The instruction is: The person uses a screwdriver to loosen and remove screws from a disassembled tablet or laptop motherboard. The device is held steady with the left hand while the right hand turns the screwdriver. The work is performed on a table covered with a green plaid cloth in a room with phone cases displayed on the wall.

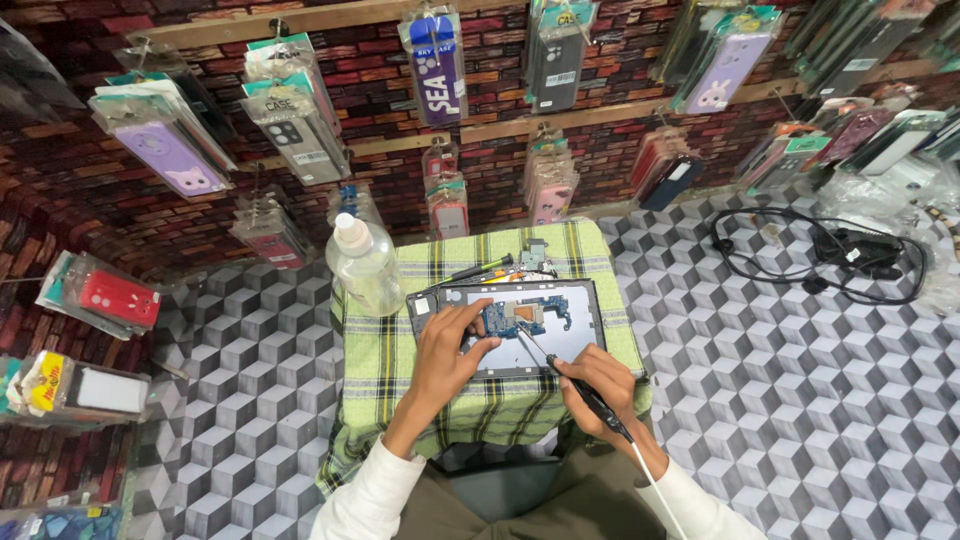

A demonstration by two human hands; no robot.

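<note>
An opened tablet (585,335) lies back side up on a green plaid cloth (385,365), its blue circuit board (512,319) exposed. My left hand (450,352) rests on the tablet's left part, fingers touching beside the board. My right hand (598,385) grips a thin black pen-like tool (590,393) with a white cord; its tip points at the board's lower right.
A clear plastic bottle (365,265) stands at the cloth's far left. A black screwdriver (478,269) and small parts (533,255) lie behind the tablet. A black cable coil (825,255) lies far right. Packaged phone cases (295,120) hang on the brick-pattern wall.
</note>
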